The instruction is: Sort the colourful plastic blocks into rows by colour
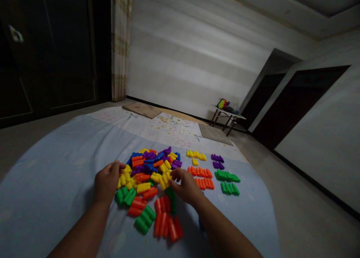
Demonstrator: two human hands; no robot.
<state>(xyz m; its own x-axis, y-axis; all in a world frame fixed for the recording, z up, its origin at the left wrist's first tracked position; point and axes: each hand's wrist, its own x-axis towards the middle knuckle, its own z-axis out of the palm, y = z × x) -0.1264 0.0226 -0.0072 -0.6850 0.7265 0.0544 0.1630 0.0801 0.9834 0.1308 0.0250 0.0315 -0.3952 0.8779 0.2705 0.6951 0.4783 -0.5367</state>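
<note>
A heap of plastic bullet-shaped toy pieces, many joined in short rows, lies in front of me. At its left edge is my left hand [107,182], its fingers curled and closed against several yellow pieces [126,180]; the fingertips are partly hidden. On the right side of the heap, my right hand [185,186] has thumb and fingers closed at the edge of a yellow piece [161,178]. Purple pieces [149,155] and blue pieces [152,168] lie farther back. Red pieces [162,224] and green pieces [145,219] lie nearer to me.
Right of the heap, sorted rows of yellow [196,154], orange [200,172], purple [217,158] and green pieces [227,176] lie on the blue tablecloth [70,145]. Two flat boards [142,110] rest toward the far edge. A small table [229,113] holding a colourful bag stands beyond.
</note>
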